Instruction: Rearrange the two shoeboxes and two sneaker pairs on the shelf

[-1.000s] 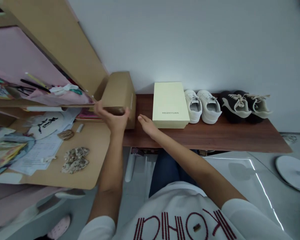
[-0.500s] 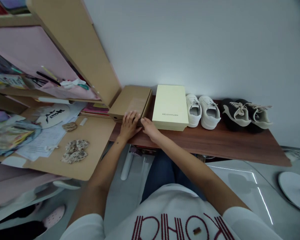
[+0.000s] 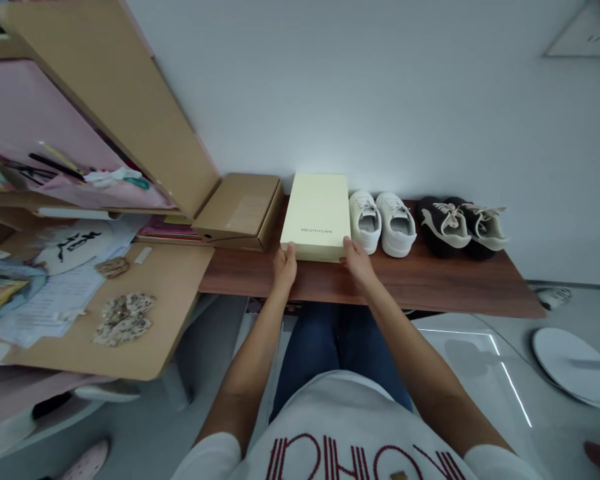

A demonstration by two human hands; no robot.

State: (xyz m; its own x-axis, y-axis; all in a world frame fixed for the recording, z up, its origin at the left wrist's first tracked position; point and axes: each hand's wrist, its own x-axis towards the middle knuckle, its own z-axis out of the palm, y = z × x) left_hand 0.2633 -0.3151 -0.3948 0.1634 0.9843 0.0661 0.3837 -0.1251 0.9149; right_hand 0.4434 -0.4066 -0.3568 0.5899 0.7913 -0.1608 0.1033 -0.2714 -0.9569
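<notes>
A pale yellow shoebox (image 3: 316, 210) marked MEIZHIYUAN lies on the dark wooden bench (image 3: 430, 287). My left hand (image 3: 285, 265) grips its near left corner, with the thumb on the front edge. At the near right corner my right hand (image 3: 357, 260) holds the box the same way, fingers partly hidden beneath it. To the left sits a closed brown cardboard box (image 3: 240, 210), apart from both hands. White sneakers (image 3: 381, 223) stand just right of the shoebox, and black-and-beige sneakers (image 3: 461, 225) are further right.
A desk (image 3: 170, 280) at the left carries papers, a white cap (image 3: 75, 250), a scrunchie (image 3: 125, 319) and a shelf unit (image 3: 115, 87). The wall (image 3: 380, 87) rises behind the bench. On the floor at right is a round white object (image 3: 575, 363).
Both hands have left the brown box's front edge and moved right to the pale yellow shoebox, now holding its near corners. The view has shifted to the right.
</notes>
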